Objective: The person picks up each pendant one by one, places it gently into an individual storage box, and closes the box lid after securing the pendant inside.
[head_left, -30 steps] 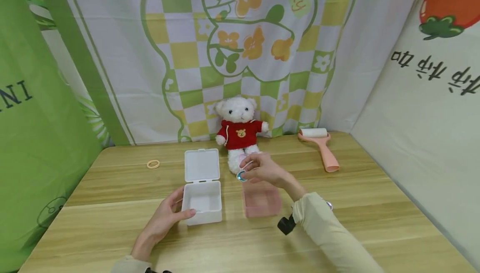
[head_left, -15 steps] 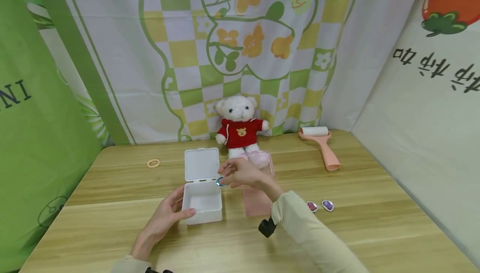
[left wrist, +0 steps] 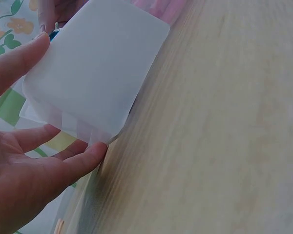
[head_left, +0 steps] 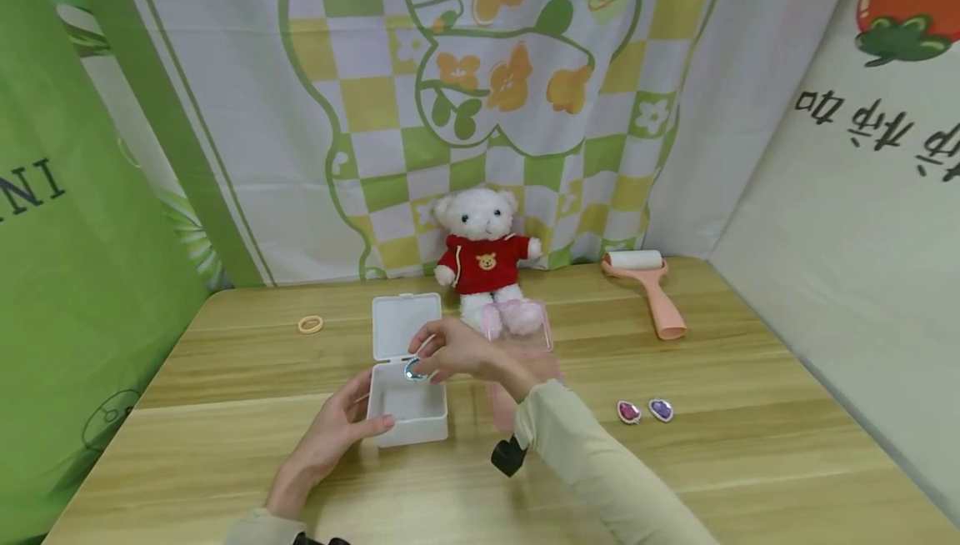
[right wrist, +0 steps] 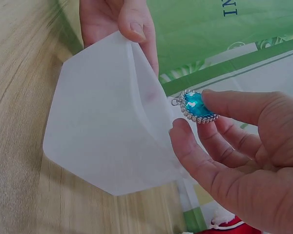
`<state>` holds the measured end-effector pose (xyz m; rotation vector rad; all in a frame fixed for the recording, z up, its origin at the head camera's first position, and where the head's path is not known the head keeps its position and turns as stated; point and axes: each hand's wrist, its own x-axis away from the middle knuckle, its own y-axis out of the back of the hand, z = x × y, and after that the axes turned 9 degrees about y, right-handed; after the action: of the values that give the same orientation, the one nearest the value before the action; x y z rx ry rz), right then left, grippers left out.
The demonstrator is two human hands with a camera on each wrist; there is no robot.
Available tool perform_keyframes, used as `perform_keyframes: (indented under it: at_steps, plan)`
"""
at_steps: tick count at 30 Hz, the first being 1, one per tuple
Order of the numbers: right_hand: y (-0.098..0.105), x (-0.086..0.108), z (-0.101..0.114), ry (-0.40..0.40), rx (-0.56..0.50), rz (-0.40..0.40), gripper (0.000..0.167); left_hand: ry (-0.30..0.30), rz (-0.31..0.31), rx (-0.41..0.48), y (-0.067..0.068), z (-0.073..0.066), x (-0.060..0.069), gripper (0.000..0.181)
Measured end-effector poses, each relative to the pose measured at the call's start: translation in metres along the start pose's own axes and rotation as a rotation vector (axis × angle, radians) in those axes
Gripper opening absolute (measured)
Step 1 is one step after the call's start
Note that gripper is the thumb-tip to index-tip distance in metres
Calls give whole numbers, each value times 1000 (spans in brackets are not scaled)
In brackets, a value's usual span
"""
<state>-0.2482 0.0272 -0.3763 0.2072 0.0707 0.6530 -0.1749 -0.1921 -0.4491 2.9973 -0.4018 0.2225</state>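
A small white plastic box (head_left: 420, 432) stands on the table, its hinged lid (head_left: 406, 324) thrown back. My left hand (head_left: 337, 428) grips the box at its left side, thumb over the front rim and fingers round the side, as the left wrist view also shows. My right hand (head_left: 459, 351) pinches a blue gem pendant (right wrist: 195, 105) between thumb and fingers. In the right wrist view the pendant has a beaded silver edge and a small metal loop. Pendant and fingertips are over the box's opening. Part of the box's back right rim is hidden by the right hand.
Right of the white box lies a pink translucent box (head_left: 502, 405), partly behind the right wrist. A red gem (head_left: 628, 412) and a purple gem (head_left: 661, 410) lie further right. At the back are a teddy bear (head_left: 486, 266) and a lint roller (head_left: 662, 303); a yellowish ring (head_left: 310, 325) lies left.
My right hand has carried the blue gem pendant leftward, from above the pink box to over the white box's opening. My left hand has kept its grip.
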Motion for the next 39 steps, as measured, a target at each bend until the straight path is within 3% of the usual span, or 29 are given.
perform_keyframes:
  at_steps: [5, 13, 22, 33, 39]
  plan:
    - [-4, -8, -1, -21, 45, 35, 22, -2, 5, -4, 0, 0, 0, 82]
    - [-10, -18, 1, -50, 252, 142, 14, -8, -9, -13, 0, 0, 0, 81]
    - [-11, -22, 3, -58, 380, 228, 9, 0, 6, 16, 0, 1, 0, 82]
    - [-16, -24, 6, -74, 491, 212, 10, -6, 24, 18, 0, 0, 0, 82]
    - [-15, -25, 6, -78, 479, 218, 10, -7, 37, 19, 0, 0, 0, 81]
